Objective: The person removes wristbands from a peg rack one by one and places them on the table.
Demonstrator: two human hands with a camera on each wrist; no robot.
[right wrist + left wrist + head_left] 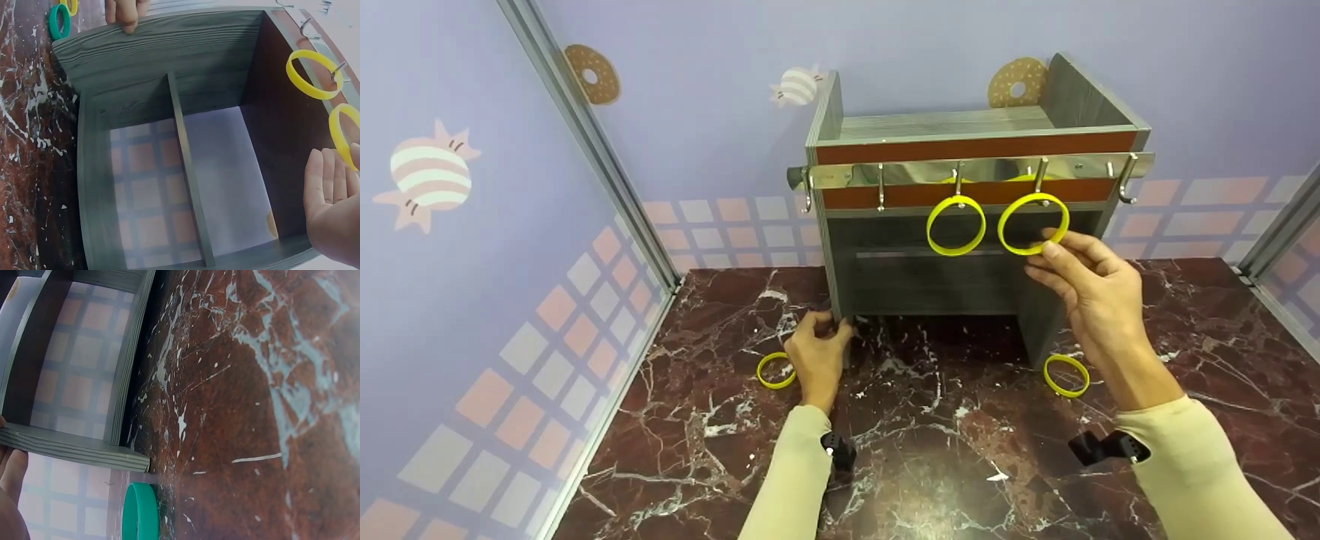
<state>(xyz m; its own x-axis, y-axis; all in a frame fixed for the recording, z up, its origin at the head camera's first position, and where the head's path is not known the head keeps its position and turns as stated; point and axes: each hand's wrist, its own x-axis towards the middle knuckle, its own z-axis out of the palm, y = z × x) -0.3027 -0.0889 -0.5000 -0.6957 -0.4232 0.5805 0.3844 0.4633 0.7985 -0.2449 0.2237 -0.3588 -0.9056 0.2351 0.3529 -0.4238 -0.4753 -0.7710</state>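
My right hand (1099,292) pinches the bottom of a yellow ring (1033,255) between thumb and fingers. The top of that ring lies at a metal hook on the rail (930,172); whether it hangs there I cannot tell. Another yellow ring (956,255) hangs from the neighbouring hook to its left. Low down, my left hand (816,356) grips the front edge of the left side panel (73,449) of a grey wooden shelf (840,277). In the right wrist view, fingertips (129,25) of the left hand lie over that panel.
Yellow rings lie on the dark red marbled table, one (775,386) beside my left hand and one (1066,394) near the right panel. A green ring (147,512) shows in the left wrist view. Patterned walls (720,90) stand behind and at the sides.
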